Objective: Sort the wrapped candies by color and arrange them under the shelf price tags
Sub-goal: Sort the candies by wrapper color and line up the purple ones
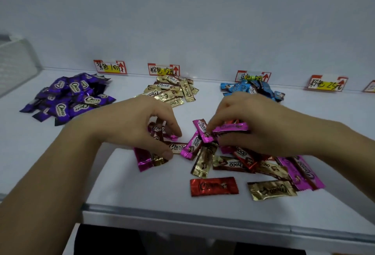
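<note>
While the left hand [138, 125] grips crinkly foil candies [157, 129], the right hand [253, 125] pinches a glossy oblong pink candy [231, 128].

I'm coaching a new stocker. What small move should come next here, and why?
Probably lift the pink candy that the right hand pinches and set it under the fourth price tag. The purple pile, gold pile and blue pile already lie under their tags, while that spot has none.

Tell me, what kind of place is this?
Probably a shop display, or a mock-up of one: handwritten price tags stand along the back of a white shelf, with colour-sorted candy piles beneath them.
</note>
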{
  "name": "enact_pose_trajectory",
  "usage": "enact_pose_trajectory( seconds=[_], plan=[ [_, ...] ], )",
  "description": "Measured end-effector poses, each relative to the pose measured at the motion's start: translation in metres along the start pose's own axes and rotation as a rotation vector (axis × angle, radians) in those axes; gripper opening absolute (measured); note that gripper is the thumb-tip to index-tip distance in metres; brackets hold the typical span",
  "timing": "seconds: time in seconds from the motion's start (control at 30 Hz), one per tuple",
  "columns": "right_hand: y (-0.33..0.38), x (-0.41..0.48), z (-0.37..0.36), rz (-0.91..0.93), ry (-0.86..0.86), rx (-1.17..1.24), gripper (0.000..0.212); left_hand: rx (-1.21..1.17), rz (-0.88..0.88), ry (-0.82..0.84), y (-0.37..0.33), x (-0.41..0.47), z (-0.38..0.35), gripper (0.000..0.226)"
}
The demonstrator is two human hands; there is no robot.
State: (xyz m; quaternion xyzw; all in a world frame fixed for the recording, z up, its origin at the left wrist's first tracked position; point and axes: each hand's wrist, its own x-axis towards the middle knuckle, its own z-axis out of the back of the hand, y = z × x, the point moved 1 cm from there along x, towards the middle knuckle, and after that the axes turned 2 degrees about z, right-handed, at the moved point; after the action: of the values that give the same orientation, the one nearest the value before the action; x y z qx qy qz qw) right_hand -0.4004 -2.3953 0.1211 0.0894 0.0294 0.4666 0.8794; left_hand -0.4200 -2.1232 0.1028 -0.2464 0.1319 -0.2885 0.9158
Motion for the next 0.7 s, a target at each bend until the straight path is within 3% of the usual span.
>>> enact_pose_trajectory(
  seconds=[0.13, 0.27, 0.5, 0.57, 0.7],
  plan=[
    [0.021, 0.002, -0.016, 0.062, 0.133, 0.049, 0.031, -0.062, 0.021, 0.011, 0.003, -0.009, 0.009, 0.038],
    [0.025, 0.004, -0.019, 0.053, 0.139, 0.037, 0.032, -0.041, 0.041, 0.050, 0.006, -0.011, 0.006, 0.031],
    [0.023, 0.010, -0.012, 0.122, 0.122, 0.084, 0.014, -0.056, 0.040, 0.034, 0.006, -0.011, 0.007, 0.016],
    [0.022, 0.011, -0.004, 0.117, 0.084, 0.250, 0.011, -0.081, 0.025, -0.030, 0.006, -0.011, 0.010, 0.014],
    [0.008, 0.029, 0.005, -0.052, -0.075, 0.593, 0.007, -0.219, 0.120, -0.341, 0.019, -0.005, 0.017, 0.011]
  ],
)
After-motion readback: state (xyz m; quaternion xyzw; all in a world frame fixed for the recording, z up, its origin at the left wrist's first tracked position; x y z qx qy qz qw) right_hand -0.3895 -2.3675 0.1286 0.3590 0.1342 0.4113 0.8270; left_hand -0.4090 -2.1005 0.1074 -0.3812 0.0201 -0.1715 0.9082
